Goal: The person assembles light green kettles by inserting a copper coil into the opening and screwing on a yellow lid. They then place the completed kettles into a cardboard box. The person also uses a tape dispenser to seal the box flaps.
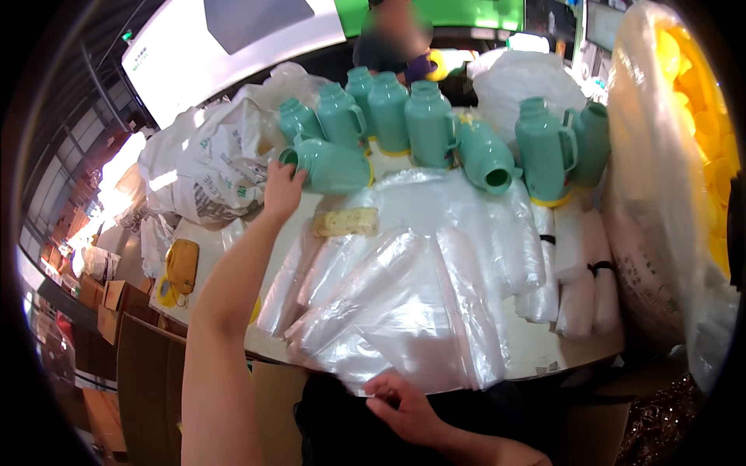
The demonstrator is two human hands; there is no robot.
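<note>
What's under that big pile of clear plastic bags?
The clear plastic bags lie on a pale table, which shows at the near right edge. A yellowish block peeks out at the pile's far side. Anything else beneath is covered.

both forearms bare, no sleeves, gloves, rings or watch; left hand (pixel 283 190), right hand (pixel 404 409).

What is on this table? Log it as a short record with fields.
left hand: fingers on a green flask lying on its side
right hand: at the near edge of the clear bags
other flasks: most upright, one tipped over
sponge: yellow, beside the bags
bag rolls: banded, at right
table: light top
</note>
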